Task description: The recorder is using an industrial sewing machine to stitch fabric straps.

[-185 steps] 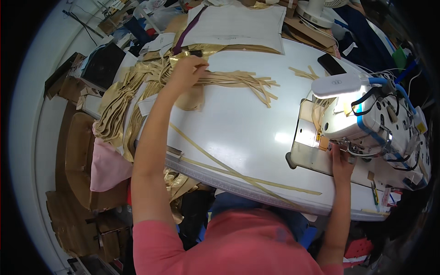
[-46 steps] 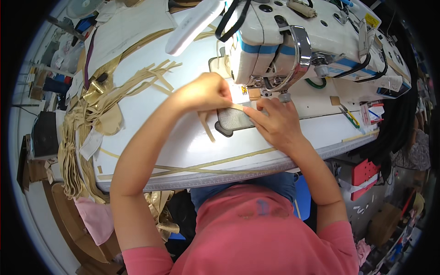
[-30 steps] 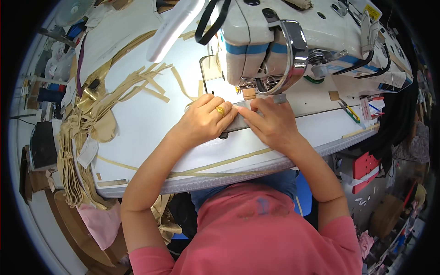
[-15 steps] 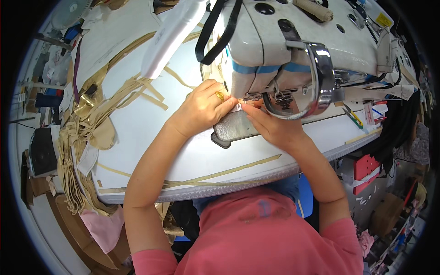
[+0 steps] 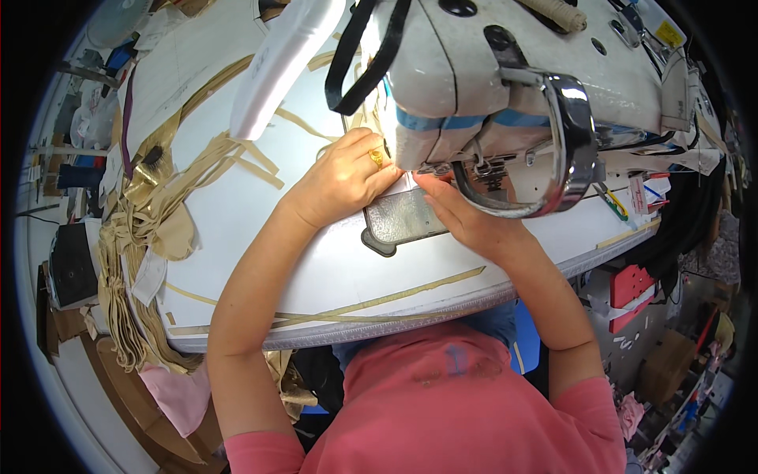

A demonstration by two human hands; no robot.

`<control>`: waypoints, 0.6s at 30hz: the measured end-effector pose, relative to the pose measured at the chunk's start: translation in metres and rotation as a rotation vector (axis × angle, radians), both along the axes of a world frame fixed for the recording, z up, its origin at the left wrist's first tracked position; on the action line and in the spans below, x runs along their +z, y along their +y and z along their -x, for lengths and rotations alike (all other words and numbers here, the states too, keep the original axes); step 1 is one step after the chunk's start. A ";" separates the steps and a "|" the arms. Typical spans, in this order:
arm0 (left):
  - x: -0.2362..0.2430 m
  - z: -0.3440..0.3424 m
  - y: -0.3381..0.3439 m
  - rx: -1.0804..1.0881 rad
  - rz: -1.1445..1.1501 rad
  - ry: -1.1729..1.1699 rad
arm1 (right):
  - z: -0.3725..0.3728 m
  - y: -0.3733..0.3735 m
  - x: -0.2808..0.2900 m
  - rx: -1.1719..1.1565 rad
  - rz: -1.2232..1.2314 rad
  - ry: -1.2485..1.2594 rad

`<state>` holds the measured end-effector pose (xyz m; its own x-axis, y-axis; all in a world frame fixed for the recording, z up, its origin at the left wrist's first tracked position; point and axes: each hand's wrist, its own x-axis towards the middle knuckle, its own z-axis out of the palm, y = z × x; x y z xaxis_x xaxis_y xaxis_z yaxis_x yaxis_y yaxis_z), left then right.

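My left hand (image 5: 349, 175), with a gold ring, is curled closed beside the needle area of a white sewing machine (image 5: 426, 87), over its metal plate (image 5: 399, 217). My right hand (image 5: 472, 223) is closed just right of it, thumb and fingertips tucked under the machine head behind a chrome curved bar (image 5: 575, 138). The fingertips of both hands nearly meet at the presser foot; what is between them is too small and hidden to make out. To the left lie a tangle of beige fabric strips (image 5: 193, 182) and gold fabric (image 5: 150, 174).
The white table (image 5: 237, 261) has a ruler along its front edge and long narrow tapes (image 5: 379, 299) near it. A white lamp (image 5: 276, 55) hangs over the left of the machine. Scissors (image 5: 612, 201) lie at the right. Pink cloth (image 5: 174, 395) is below the table's left.
My left hand has moved from the strips to beside my right hand at the machine, and the view has turned rightward. In the last second both hands have edged toward the presser foot.
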<state>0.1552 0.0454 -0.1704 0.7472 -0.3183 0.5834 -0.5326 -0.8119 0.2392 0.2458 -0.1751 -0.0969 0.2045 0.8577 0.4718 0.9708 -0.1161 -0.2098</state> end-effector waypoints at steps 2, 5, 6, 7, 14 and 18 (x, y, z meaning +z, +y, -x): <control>0.035 0.001 -0.016 0.106 -0.013 0.035 | -0.003 -0.003 -0.005 0.002 -0.001 0.031; 0.009 0.008 0.001 0.015 0.032 0.019 | 0.002 0.004 -0.002 0.040 -0.030 0.043; 0.014 0.007 -0.003 0.011 0.037 0.018 | 0.001 0.003 -0.003 0.029 -0.039 0.028; 0.020 0.006 -0.008 0.029 0.071 0.034 | 0.000 0.001 -0.006 0.026 -0.035 0.027; 0.042 0.008 -0.010 0.027 0.104 0.017 | -0.031 -0.013 -0.018 -0.057 -0.056 0.384; 0.070 0.011 -0.014 0.072 -0.033 -0.036 | -0.040 -0.009 -0.012 -0.005 -0.256 0.460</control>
<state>0.1442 0.0313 -0.1004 0.7475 -0.2841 0.6005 -0.4806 -0.8553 0.1936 0.2856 -0.1845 -0.1088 0.4436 0.7249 0.5271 0.7715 -0.0095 -0.6362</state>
